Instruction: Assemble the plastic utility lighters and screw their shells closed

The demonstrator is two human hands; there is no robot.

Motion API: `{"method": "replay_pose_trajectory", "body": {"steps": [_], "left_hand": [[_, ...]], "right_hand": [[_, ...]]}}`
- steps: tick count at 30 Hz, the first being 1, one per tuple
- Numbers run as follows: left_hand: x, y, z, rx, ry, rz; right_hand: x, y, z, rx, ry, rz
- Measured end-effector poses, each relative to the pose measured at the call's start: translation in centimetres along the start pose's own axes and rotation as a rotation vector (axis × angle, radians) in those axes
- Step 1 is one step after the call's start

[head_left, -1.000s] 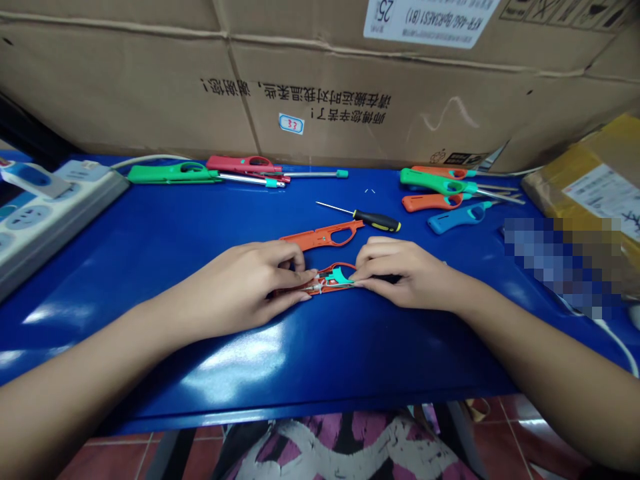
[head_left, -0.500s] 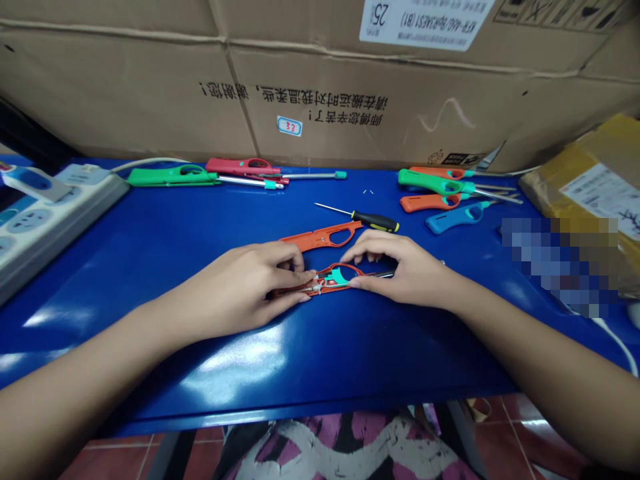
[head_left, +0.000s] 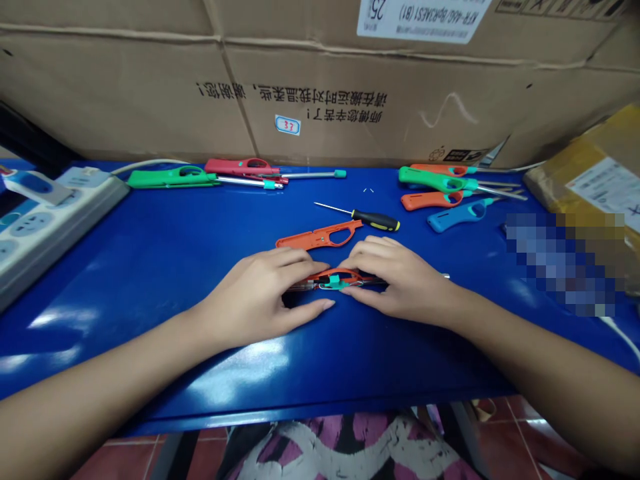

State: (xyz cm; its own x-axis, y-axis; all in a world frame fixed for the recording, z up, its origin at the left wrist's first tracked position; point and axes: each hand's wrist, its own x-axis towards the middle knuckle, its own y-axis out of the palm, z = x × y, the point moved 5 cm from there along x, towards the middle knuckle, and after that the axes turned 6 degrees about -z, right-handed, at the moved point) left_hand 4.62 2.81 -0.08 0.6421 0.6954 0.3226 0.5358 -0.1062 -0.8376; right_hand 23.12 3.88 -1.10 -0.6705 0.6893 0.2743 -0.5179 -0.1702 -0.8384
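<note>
My left hand and my right hand both grip an opened orange lighter body with a teal trigger, held just above the blue table at its middle. The body is tilted up on edge, and its metal tube pokes out past my right hand. The matching orange half shell lies flat just behind my hands. A black-handled screwdriver rests behind that shell.
Green and red long lighters lie at the back left; green, orange and blue ones at the back right. A white power strip sits on the left. Cardboard boxes wall the back, and a yellow parcel stands on the right.
The orange lighter body lay flat with its insides facing up; both hands have tipped it up on edge. My right hand has closed over its right end.
</note>
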Motion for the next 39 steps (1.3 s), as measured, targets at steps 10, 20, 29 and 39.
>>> {"method": "replay_pose_trajectory", "body": {"steps": [10,20,29,39], "left_hand": [[-0.01,1.06,0.37,-0.071,-0.040,-0.053],[-0.02,1.01,0.33,-0.077,-0.004,-0.084],[0.04,1.07,0.11,-0.112,0.018,-0.043],[0.08,1.16,0.26,-0.135,0.018,-0.042]], "right_hand": [[-0.27,0.03,0.70,-0.119,-0.140,0.005],[-0.32,0.18,0.76,-0.217,-0.212,-0.008],[-0.29,0.29,0.78,-0.220,-0.197,-0.007],[-0.32,0.30,0.50,-0.162,-0.145,-0.003]]}}
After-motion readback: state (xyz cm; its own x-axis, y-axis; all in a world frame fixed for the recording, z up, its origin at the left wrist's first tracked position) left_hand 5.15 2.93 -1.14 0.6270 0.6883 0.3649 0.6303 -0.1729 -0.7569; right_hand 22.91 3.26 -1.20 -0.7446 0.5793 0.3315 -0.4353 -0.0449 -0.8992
